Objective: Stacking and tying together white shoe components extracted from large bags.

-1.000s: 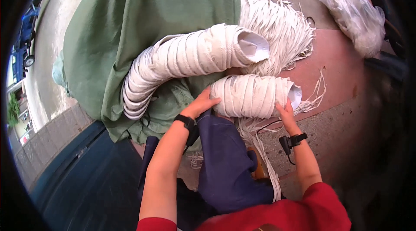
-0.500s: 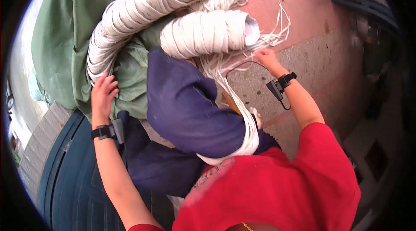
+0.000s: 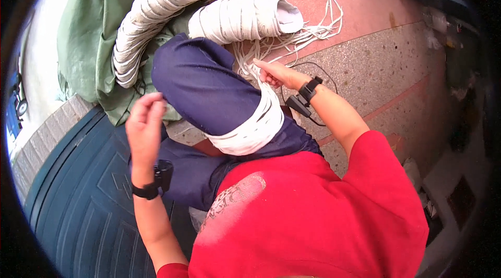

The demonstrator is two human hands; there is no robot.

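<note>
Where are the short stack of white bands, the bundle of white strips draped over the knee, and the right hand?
short stack of white bands (image 3: pixel 245 18), head view, middle of its side.
bundle of white strips (image 3: pixel 254 127), head view, lower curve over the knee.
right hand (image 3: pixel 276 73), head view, back of hand.

Right hand (image 3: pixel 271 73) fingers buried among white straps (image 3: pixel 263 116); grip on them not readable. Left hand (image 3: pixel 143 121) seen from back, palm side hidden. Long stack of white bands (image 3: pixel 151 17) cut off by top edge. Green cloth (image 3: pixel 86 33) runs out of view at top. Right-edge clutter too dark to identify. Lower body hidden under red shirt (image 3: pixel 313 215).
</note>
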